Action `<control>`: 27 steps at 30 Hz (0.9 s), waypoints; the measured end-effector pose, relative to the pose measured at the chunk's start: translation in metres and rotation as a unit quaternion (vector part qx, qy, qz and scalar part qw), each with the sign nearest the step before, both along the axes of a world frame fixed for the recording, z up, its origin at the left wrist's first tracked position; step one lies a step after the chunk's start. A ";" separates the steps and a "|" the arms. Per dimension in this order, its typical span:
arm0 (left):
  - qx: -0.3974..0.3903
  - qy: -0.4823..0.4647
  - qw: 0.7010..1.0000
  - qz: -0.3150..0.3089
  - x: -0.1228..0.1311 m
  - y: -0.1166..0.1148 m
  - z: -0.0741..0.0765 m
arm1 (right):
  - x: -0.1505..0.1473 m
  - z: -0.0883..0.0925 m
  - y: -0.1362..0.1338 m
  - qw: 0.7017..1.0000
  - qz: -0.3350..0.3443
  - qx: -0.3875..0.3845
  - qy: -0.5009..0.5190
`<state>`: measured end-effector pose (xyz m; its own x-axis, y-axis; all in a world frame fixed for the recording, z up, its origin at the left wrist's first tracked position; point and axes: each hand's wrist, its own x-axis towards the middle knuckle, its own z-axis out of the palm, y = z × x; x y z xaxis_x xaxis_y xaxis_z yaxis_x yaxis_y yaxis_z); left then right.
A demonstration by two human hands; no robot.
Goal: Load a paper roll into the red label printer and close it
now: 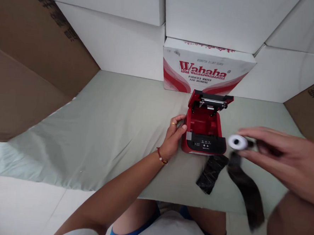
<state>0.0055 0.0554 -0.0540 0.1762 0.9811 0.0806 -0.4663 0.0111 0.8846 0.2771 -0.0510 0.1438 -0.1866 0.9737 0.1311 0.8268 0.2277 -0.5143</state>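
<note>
A red receipt printer (204,131) with a black front panel stands on the cloth, its lid (211,99) tilted up and its paper bay bare. My left hand (175,134) grips the printer's left side, thumb near the front corner and fingers curled toward the back. To the right of the printer, my right hand (279,153) pinches a small white paper roll (237,142) above the table. A dark strip (247,188) hangs from beneath the roll, blurred by motion. In front of the printer lies a crumpled piece of black plastic (211,174).
Behind the printer stands a white and red Wahaha water carton (202,72), with white boxes (129,41) stacked around it. Brown cardboard boxes flank the left (38,53) and right sides. A pale green cloth (105,128) covers the table, whose front edge is near my legs.
</note>
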 end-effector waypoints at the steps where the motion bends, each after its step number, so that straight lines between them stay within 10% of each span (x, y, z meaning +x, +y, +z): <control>1: 0.019 0.024 0.999 0.014 -0.001 -0.001 0.001 | -0.018 -0.001 0.016 0.999 0.024 -0.026 0.014; 8: 0.344 0.251 0.883 0.198 -0.011 -0.025 0.024 | -0.099 -0.045 0.104 0.975 -0.021 -0.047 -0.218; 17: 0.526 0.364 0.737 0.217 0.001 -0.052 0.042 | -0.109 -0.055 0.134 0.947 0.012 -0.107 -0.303; 23: 0.543 0.410 0.701 0.210 0.001 -0.057 0.045 | -0.088 -0.044 0.106 0.994 0.095 -0.005 -0.058; 27: 0.544 0.427 0.691 0.210 0.002 -0.061 0.045 | -0.065 -0.034 0.096 0.971 -0.095 0.181 0.126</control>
